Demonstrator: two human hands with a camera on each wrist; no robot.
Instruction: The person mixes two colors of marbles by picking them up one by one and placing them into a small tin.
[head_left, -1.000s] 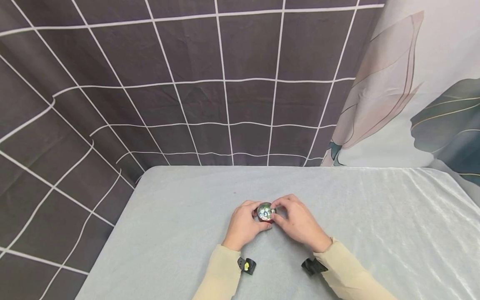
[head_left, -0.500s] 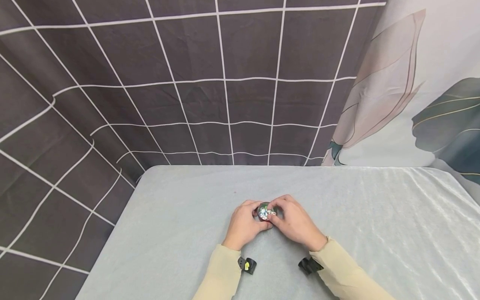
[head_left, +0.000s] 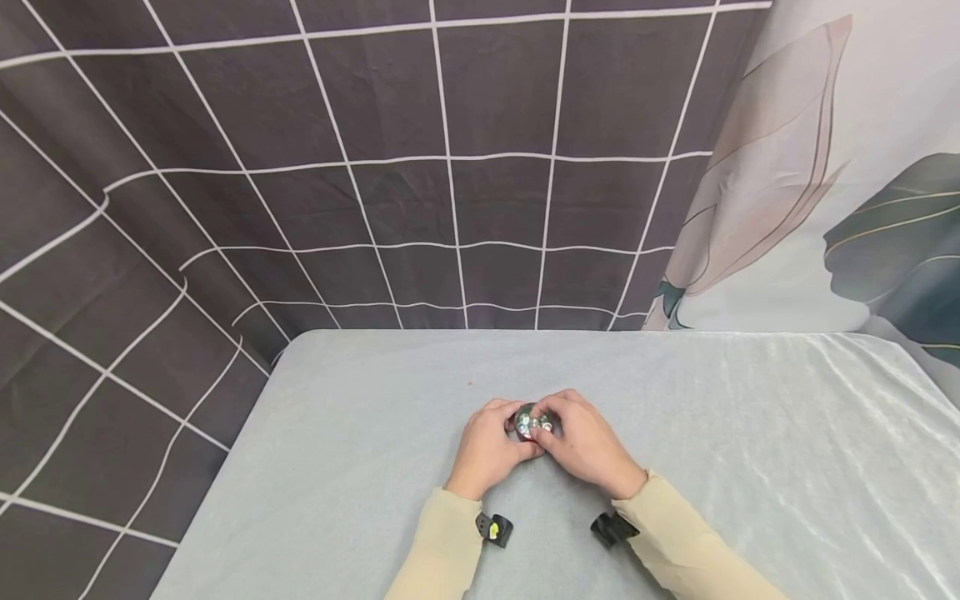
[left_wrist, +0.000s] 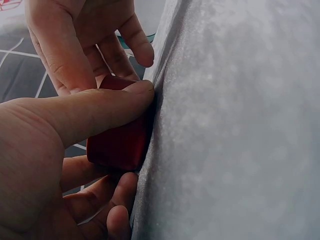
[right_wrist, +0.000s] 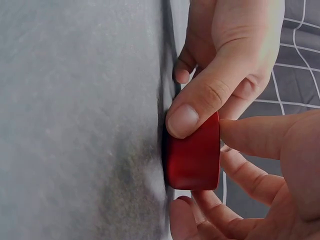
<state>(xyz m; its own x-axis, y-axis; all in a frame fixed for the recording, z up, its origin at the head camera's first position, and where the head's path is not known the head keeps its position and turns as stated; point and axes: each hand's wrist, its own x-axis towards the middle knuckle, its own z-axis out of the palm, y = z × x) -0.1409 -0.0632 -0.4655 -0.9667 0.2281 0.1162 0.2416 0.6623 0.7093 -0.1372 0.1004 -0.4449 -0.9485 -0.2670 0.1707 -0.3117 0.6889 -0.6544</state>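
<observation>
A small round red box [head_left: 531,423] with a shiny patterned lid sits on the pale grey tablecloth [head_left: 360,467], a little ahead of me at the centre. My left hand [head_left: 487,446] grips its left side, thumb lying along the red wall [left_wrist: 120,145]. My right hand [head_left: 587,442] grips the right side, its fingers curled over the lid's edge. In the right wrist view the red box [right_wrist: 195,155] rests flat on the cloth, with the left thumb [right_wrist: 210,97] and the right hand's fingers [right_wrist: 250,135] round it.
The table [head_left: 750,433] is covered in a pale velvety cloth and bears nothing else in view. A dark grid-patterned curtain [head_left: 375,167] hangs behind and to the left. A pale leaf-print curtain [head_left: 840,167] hangs at the right. Its left edge [head_left: 217,475] drops off.
My right hand has slid slightly left, and its fingers now cover more of the lid. The left hand and the box have stayed in place.
</observation>
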